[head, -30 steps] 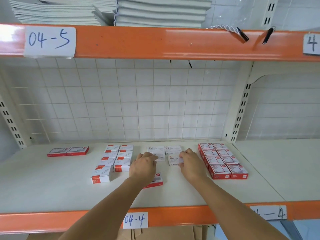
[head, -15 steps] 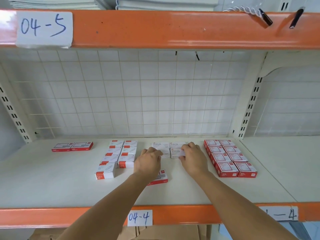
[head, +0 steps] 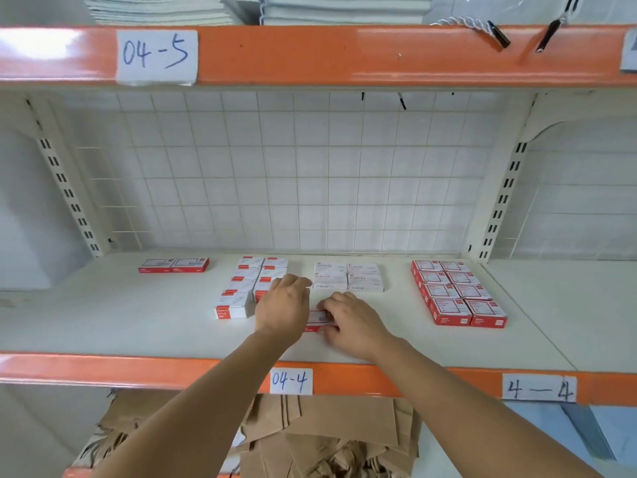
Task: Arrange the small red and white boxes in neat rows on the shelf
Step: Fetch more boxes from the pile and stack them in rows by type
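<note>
Closest in, there's a pile of brown kraft paper sheets (head: 331, 439) on the level below, then the glossy orange steel front beam (head: 103, 369) with handwritten paper tags "04-4" (head: 291, 381) and "4—4" (head: 539, 389). The off-white flat shelf (head: 103, 322) has bare room along its front edge and out to the left. Both hands meet over a small red and white box lying loose (head: 315, 320) near the front: right hand (head: 355, 327) has fingers curled onto it, left hand (head: 284, 307) is draped over its left end, fingers loose, can't tell if it's really gripping. Just left sits a two-wide column of white boxes with red stripes (head: 248, 288), behind the hands a two-by-two block of white boxes printed "STAPLES" (head: 348, 277), off right a tidy two-by-four block of red-sided boxes (head: 455, 291), and far left a pair of flat red-edged boxes (head: 174, 264) near the back. Behind everything, a white wire grid panel (head: 293, 174) against white wall tile, slotted cream uprights (head: 65, 188) either side. Up top, another orange beam tagged "04-5" (head: 157, 53) with stacked grey pads (head: 165, 8) above.
</note>
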